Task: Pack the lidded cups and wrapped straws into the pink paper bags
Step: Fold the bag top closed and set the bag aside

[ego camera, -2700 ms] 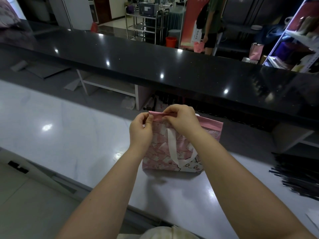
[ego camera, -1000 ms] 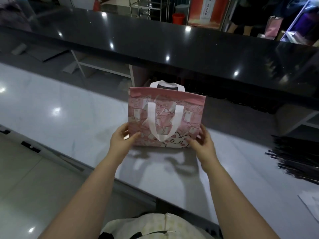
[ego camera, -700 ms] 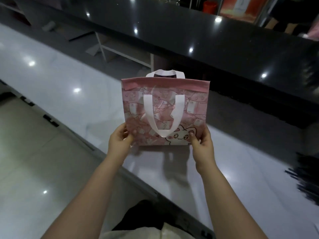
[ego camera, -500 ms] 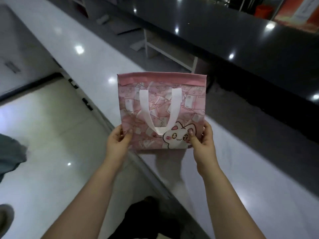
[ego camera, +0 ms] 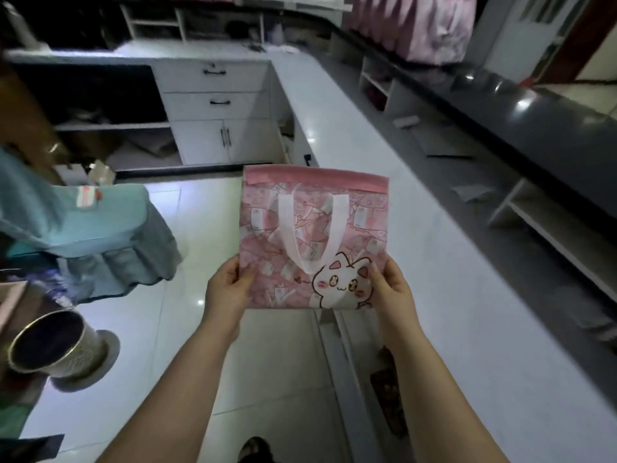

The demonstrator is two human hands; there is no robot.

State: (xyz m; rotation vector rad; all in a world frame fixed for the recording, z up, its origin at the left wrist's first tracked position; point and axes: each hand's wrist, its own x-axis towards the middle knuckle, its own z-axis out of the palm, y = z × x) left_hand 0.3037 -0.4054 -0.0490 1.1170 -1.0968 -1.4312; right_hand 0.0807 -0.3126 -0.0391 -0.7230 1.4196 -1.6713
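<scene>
While the tiled floor (ego camera: 160, 329) and white counter (ego camera: 434, 279) spread below, pink paper bag (ego camera: 314, 228) held upright in mid-air, top folded over, left hand (ego camera: 227, 292) pinching its lower left corner, right hand (ego camera: 392, 292) its lower right, thumbs pressed on the front

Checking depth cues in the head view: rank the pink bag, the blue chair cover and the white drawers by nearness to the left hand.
1. pink bag, gripped by the left hand.
2. blue chair cover, off to the left.
3. white drawers, far ahead across the floor.
</scene>
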